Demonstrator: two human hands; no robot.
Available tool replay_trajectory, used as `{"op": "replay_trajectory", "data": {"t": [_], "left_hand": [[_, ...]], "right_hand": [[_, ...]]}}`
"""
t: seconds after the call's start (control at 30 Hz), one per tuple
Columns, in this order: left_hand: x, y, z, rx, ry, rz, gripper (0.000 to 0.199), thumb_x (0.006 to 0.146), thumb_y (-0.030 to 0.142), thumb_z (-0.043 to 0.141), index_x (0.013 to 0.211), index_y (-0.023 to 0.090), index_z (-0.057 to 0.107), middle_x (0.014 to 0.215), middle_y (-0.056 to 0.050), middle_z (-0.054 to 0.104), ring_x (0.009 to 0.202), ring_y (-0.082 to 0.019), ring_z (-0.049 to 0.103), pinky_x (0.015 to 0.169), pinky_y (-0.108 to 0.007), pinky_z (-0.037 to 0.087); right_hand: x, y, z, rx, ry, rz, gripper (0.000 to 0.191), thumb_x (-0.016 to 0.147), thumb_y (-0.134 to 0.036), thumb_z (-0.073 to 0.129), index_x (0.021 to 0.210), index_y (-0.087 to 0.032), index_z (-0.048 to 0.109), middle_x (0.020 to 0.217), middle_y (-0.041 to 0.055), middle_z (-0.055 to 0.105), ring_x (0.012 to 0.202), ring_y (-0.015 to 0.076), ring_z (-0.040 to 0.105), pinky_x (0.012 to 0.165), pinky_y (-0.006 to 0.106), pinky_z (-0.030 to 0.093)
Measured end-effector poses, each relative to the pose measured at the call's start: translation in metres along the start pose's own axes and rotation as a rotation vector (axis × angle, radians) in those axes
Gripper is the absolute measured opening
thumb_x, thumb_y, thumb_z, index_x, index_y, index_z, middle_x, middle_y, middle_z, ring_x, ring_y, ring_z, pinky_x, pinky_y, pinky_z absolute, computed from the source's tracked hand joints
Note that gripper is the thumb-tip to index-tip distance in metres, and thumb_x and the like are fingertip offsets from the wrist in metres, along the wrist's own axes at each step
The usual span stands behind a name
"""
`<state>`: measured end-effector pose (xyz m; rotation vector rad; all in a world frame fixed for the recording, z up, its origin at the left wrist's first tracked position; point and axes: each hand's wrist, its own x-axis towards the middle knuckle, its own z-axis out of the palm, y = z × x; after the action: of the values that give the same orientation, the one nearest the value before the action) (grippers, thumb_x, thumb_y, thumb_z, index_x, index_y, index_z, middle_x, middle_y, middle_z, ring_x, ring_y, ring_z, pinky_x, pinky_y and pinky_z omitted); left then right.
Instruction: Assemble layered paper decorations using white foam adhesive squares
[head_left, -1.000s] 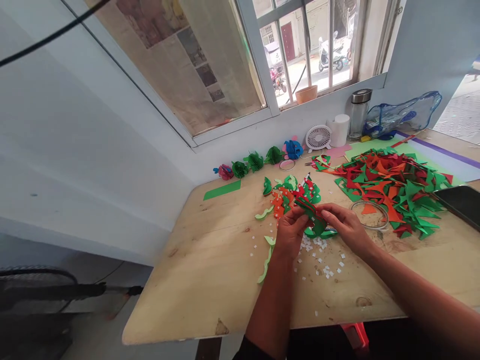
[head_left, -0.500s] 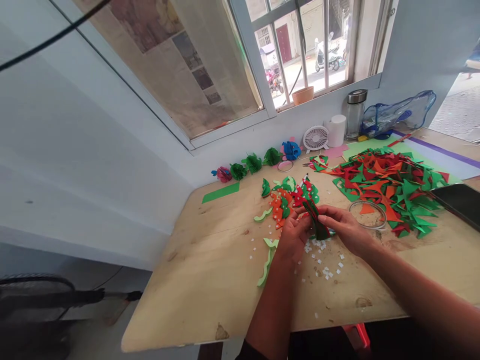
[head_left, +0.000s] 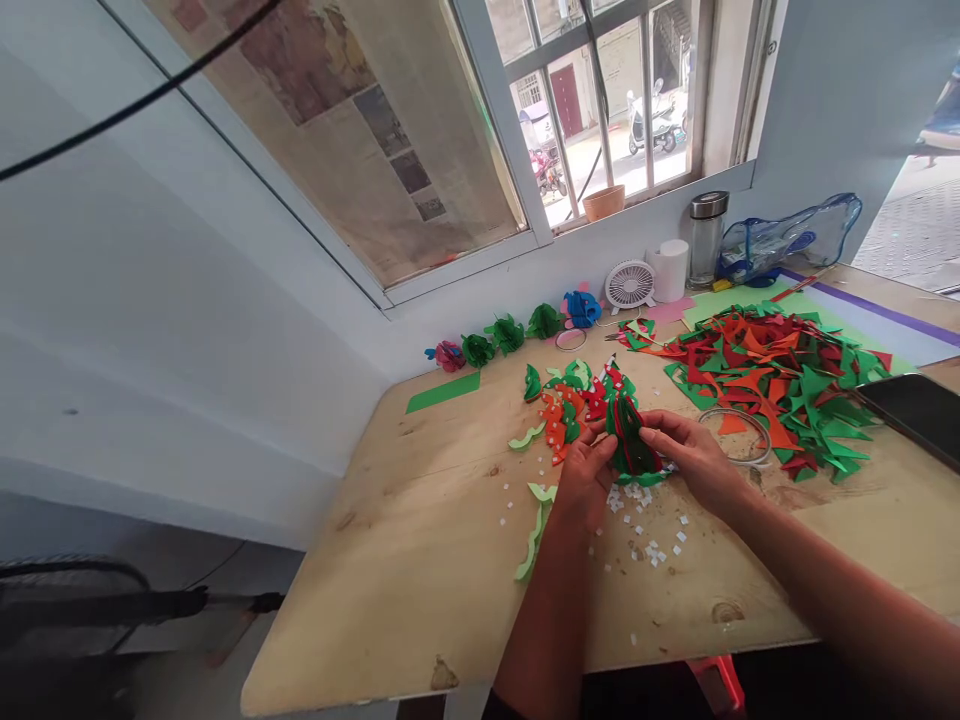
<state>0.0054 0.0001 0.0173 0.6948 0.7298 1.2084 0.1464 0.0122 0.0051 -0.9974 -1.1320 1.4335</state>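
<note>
Between my two hands is a layered paper craft piece (head_left: 634,445), dark green with red edges, its folds fanned partly apart. My left hand (head_left: 589,475) pinches its left side between thumb and fingers. On the opposite side, my right hand (head_left: 694,455) grips it the same way. Small white squares (head_left: 652,550) are scattered on the table just below. Behind and left of my hands lie orange scalloped paper pieces (head_left: 555,415) with white squares on them, and red ones (head_left: 596,400) beside green. Light green wavy strips (head_left: 534,540) rest near my left wrist.
A heap of red, orange and green scraps (head_left: 772,370) covers the right side, with a tape roll (head_left: 739,435) and a phone (head_left: 915,415) beside it. Along the wall stand paper ornaments (head_left: 506,335), a small fan (head_left: 630,285), a white cylinder (head_left: 670,270) and a glass bottle (head_left: 706,240).
The paper piece has turned and spread open, so its green and red layers now show fanned out. Both hands still grip it at nearly the same spot. The view has shifted slightly.
</note>
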Motion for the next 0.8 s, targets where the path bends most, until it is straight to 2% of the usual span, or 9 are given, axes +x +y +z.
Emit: {"op": "replay_trajectory", "data": {"t": [0.27, 0.5, 0.67, 0.8], "left_hand": [[-0.002, 0.002, 0.001, 0.040, 0.045, 0.048, 0.039, 0.063, 0.028, 0.076, 0.098, 0.017, 0.063, 0.097, -0.007, 0.070, 0.091, -0.020, 0.065, 0.084, -0.033, 0.048], [0.002, -0.004, -0.002, 0.221, 0.062, 0.154, 0.034, 0.060, 0.027, 0.078, 0.089, 0.016, 0.063, 0.086, -0.005, 0.071, 0.082, -0.018, 0.065, 0.077, -0.030, 0.048], [0.006, -0.009, -0.007, 0.313, 0.036, 0.151, 0.037, 0.058, 0.029, 0.079, 0.088, 0.016, 0.062, 0.086, -0.006, 0.071, 0.079, -0.019, 0.066, 0.074, -0.031, 0.050], [0.006, -0.009, -0.007, 0.336, 0.030, 0.171, 0.036, 0.059, 0.030, 0.078, 0.088, 0.016, 0.062, 0.086, -0.006, 0.071, 0.080, -0.018, 0.066, 0.074, -0.030, 0.050]], "right_hand": [[0.003, 0.008, -0.004, 0.049, -0.014, 0.008, 0.038, 0.071, -0.047, 0.068, 0.095, -0.018, 0.068, 0.079, 0.0030, 0.069, 0.066, 0.0159, 0.060, 0.059, 0.026, 0.048], [0.000, 0.001, 0.001, 0.021, -0.056, -0.058, 0.036, 0.074, -0.046, 0.066, 0.098, -0.019, 0.067, 0.095, 0.0050, 0.070, 0.086, 0.0203, 0.062, 0.075, 0.030, 0.049], [-0.001, -0.002, 0.004, -0.018, -0.046, -0.032, 0.039, 0.070, -0.047, 0.069, 0.098, -0.019, 0.066, 0.091, 0.0049, 0.071, 0.083, 0.0214, 0.062, 0.070, 0.030, 0.050], [-0.001, -0.002, 0.004, -0.015, -0.062, -0.054, 0.040, 0.072, -0.048, 0.066, 0.099, -0.019, 0.066, 0.094, 0.0054, 0.070, 0.087, 0.0220, 0.062, 0.075, 0.031, 0.049]]}}
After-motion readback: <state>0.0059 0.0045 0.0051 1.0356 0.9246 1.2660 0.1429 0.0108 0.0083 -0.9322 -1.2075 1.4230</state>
